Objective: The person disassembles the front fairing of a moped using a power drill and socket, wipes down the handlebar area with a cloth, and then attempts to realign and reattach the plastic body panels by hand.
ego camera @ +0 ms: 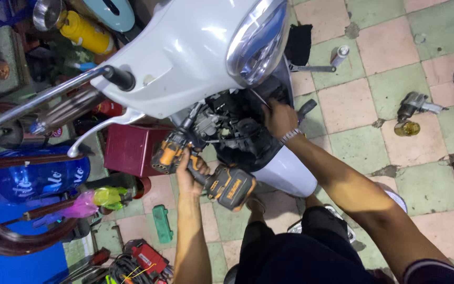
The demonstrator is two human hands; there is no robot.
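Over on the left there's clutter on the floor: a blue bottle [32,179] lying on its side, a dark red box [132,150] just beside the scooter, a small green block [162,223] on the tiles and a red tool with tangled cables [143,260] near the bottom edge. Up top, a yellow can [85,32] sits behind the handlebar [53,93].

Now the action: the left hand [189,169] is wrapped round the handle of a yellow and black cordless drill [206,168], grip pressed tight on it, the nose of the tool pushed up into the black wiring and parts under the front of the white scooter [195,52]. The drill's battery end hangs low, over the person's knee.

Just right of that, the right hand [279,118], a bracelet at the wrist, reaches into the same open cavity below the headlight [258,39]. Its fingers are buried among the black parts, so I cannot tell whether that grip is spread or pinching anything.

Further right, on the pink and green tiled floor [390,52], a wrench [313,68] lies near a small spray can [339,55], and well apart from them a grey air tool [416,105] rests beside a little yellowish jar [407,128].
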